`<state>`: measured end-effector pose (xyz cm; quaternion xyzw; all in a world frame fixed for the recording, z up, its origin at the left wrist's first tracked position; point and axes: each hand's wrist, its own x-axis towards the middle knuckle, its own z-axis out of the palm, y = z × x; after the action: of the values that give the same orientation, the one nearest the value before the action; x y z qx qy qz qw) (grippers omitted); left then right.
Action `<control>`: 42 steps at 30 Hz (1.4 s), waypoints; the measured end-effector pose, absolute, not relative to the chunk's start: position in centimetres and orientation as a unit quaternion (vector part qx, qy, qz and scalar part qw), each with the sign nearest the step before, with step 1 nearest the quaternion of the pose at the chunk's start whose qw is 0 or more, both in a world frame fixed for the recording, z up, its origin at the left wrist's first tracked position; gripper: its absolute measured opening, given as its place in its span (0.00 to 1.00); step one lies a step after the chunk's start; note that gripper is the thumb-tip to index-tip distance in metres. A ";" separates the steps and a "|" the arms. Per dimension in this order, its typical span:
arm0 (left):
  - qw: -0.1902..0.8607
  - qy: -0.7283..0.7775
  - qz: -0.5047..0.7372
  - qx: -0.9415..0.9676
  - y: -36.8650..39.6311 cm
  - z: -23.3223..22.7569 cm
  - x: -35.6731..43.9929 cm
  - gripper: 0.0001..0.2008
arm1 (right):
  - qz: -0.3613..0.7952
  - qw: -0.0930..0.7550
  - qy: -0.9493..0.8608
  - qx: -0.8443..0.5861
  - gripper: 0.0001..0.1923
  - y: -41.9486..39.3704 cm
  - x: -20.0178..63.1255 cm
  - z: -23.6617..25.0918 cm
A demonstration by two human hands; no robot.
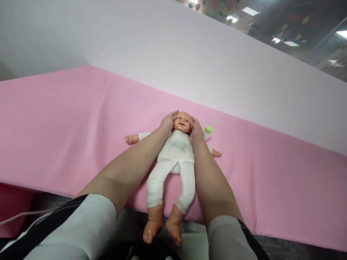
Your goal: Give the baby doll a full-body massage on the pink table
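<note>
A baby doll (177, 148) with a white cloth body and hard plastic head, hands and feet lies on its back, face up, feet towards me. My left hand (168, 123) cups one side of its head, fingers curved along the temple. On the opposite side my right hand (196, 129) is pressed against the head in the same way, so the head is held between both palms. The doll's arms stretch out sideways and are partly covered by my forearms. Just beyond my right hand is a small clear bottle with a green cap (208, 129).
Under the doll is a padded pink surface (271, 173), and the doll's feet hang over its near edge. A white wall (162, 47) rises behind it, with glass (287, 32) above at the right. A pale cable (29, 213) runs at the lower left.
</note>
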<state>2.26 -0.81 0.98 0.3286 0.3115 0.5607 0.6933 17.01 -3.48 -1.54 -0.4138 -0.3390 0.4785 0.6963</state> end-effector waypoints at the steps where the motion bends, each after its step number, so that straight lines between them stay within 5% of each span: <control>1: 0.697 0.311 0.558 0.326 -1.0 1.1 2.2 0.27 | 0.484 0.695 -0.338 -0.410 0.26 -3.5 17.0 -1.5; 7: 0.678 0.326 0.548 0.366 -1.4 1.5 2.3 0.42 | 0.473 0.682 -0.375 -0.414 0.33 -3.4 16.6 -1.2; 18: 0.636 0.363 0.556 0.393 -0.4 0.7 3.3 0.24 | 0.380 0.681 -0.383 -0.495 0.21 -2.2 16.4 -1.9; 28: 0.691 0.333 0.552 0.326 -0.8 1.1 2.1 0.27 | 0.486 0.698 -0.353 -0.391 0.27 -3.3 17.1 -1.9; 35: 0.655 0.314 0.552 0.410 -1.5 1.2 2.4 0.35 | 0.423 0.680 -0.407 -0.440 0.31 -3.6 16.5 -1.5; 42: 0.620 0.369 0.541 0.431 -0.9 0.8 3.1 0.30 | 0.393 0.637 -0.414 -0.519 0.29 -3.0 17.3 -1.3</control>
<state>3.14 -0.92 0.79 0.4308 0.3692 0.5414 0.6205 17.29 -2.97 -1.34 -0.5185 -0.4142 0.3926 0.6367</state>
